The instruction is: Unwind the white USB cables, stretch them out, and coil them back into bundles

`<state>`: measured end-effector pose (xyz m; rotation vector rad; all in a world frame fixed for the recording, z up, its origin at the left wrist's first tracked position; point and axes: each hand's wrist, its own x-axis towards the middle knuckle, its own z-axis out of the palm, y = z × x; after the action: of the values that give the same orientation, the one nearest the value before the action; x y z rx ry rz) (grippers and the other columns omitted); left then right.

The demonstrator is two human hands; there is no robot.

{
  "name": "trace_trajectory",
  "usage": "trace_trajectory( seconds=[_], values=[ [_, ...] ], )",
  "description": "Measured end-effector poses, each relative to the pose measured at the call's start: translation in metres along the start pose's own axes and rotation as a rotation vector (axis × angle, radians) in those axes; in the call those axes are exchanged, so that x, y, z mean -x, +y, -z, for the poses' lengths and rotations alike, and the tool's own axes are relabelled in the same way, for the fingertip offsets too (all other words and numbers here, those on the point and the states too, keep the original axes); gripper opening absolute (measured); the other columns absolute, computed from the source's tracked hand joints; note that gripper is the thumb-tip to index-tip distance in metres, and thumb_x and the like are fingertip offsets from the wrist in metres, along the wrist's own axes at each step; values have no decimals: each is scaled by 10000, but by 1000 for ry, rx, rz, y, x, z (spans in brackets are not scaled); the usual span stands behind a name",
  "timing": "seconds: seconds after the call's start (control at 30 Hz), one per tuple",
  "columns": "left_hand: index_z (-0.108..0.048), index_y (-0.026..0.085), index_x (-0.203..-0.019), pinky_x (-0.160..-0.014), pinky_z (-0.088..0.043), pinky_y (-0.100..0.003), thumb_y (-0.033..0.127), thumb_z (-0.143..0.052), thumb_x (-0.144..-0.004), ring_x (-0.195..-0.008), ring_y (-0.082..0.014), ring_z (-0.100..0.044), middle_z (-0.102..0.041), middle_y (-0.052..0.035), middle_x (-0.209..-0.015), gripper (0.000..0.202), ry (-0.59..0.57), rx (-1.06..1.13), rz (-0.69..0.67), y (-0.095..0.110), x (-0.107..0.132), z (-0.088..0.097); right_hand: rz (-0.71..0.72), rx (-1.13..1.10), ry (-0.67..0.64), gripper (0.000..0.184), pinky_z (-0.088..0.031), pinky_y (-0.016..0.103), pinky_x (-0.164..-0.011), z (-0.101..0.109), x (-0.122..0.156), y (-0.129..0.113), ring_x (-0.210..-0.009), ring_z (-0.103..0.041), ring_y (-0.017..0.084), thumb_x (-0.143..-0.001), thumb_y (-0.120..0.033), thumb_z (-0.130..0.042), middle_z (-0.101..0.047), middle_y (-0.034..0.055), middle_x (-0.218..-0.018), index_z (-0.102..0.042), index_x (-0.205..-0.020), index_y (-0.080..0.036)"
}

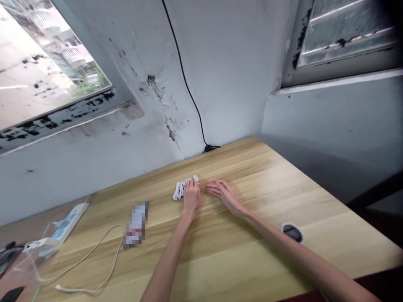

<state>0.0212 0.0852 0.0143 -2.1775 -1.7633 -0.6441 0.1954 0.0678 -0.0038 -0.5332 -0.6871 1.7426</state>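
Soft daylight from the window (47, 63), wide-angle edge distortion, dark right corner.

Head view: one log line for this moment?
left hand: closed on coiled white cable bundle | right hand: open, flat on light wooden table | white power strip: table's left end

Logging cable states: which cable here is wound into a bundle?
The white bundle at the left hand; the other white cable trails loose across the table, the black cable runs down the wall.
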Motion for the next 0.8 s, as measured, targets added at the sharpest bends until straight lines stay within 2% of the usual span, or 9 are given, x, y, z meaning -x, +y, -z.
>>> trace_trajectory(
  seconds=[0.17,0.33,0.43,0.57,0.67,0.73,0.8],
  values=[
    [-647,108,-962,-810,-462,-388,-33,-446,-857,-904,-274,-593,-649,-148,-921,268,-64,-177,1,18,-6,-5,-6,22,-26,368,-454,472,-1031,3,-1,2,-1002,-716,241,-850,-508,-681,-755,115,-1020,-540,-1001,-204],
    [-665,86,-858,-760,-461,-400,-55,-445,-837,-851,-296,-613,-661,-185,-853,262,-87,-263,25,26,-19,-7,-15,18,-42,365,-479,449,-982,4,-1,1,-971,-719,244,-845,-503,-685,-758,120,-972,-573,-989,-186],
    [-660,89,-848,-772,-456,-424,-52,-443,-839,-880,-317,-616,-664,-199,-865,258,-70,-267,15,31,-21,-1,-23,14,-27,367,-499,430,-936,5,-1,0,-924,-723,240,-821,-501,-709,-759,109,-924,-589,-968,-186],
    [-649,110,-919,-826,-438,-447,-12,-468,-856,-962,-330,-605,-660,-203,-972,227,-26,-227,-59,41,-1,13,-30,5,-4,361,-503,413,-906,8,-3,3,-892,-716,228,-811,-500,-715,-754,97,-902,-610,-957,-187],
    [-645,156,-884,-798,-441,-385,127,-549,-893,-876,-274,-617,-667,-133,-890,101,-15,-151,-170,42,23,24,-2,45,30,375,-506,387,-849,11,-4,5,-829,-698,210,-794,-518,-717,-739,75,-869,-629,-950,-189],
    [-630,182,-797,-752,-436,-328,208,-559,-916,-775,-217,-616,-656,-72,-780,141,3,-94,-224,34,38,30,23,79,58,382,-496,350,-786,12,-4,5,-768,-669,187,-783,-530,-720,-720,53,-829,-643,-940,-191],
    [-606,184,-727,-692,-418,-291,221,-523,-942,-679,-177,-598,-634,-40,-690,232,51,-55,-210,17,49,34,42,108,79,377,-467,310,-710,13,-3,4,-703,-622,162,-783,-543,-714,-687,27,-774,-655,-912,-193]
  ],
)
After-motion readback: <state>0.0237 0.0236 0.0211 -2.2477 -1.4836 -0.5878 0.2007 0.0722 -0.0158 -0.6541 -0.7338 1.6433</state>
